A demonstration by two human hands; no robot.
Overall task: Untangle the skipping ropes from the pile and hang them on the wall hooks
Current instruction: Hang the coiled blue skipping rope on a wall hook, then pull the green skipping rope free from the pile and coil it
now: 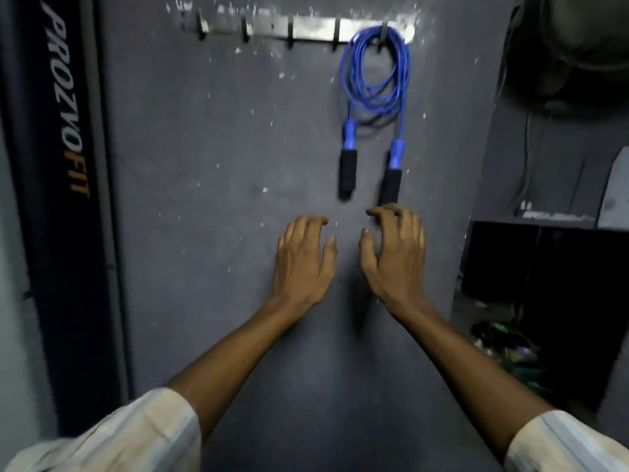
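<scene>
A blue skipping rope (374,73) hangs coiled on the rightmost hook of a metal hook rail (306,28) on the grey wall. Its two handles with black foam grips (347,175) dangle side by side below the coil. My left hand (303,260) is raised just below them, fingers loosely curled, holding nothing. My right hand (394,253) is beside it, right under the right handle, fingers loosely curled; its fingertips are close to the handle's lower end, and I cannot tell if they touch.
The other hooks on the rail (245,28) are bare. A black padded post with lettering (64,165) stands at the left. A dark cabinet (544,267) and a heap of greenish cords (510,349) lie at the right, with a fan (578,46) above.
</scene>
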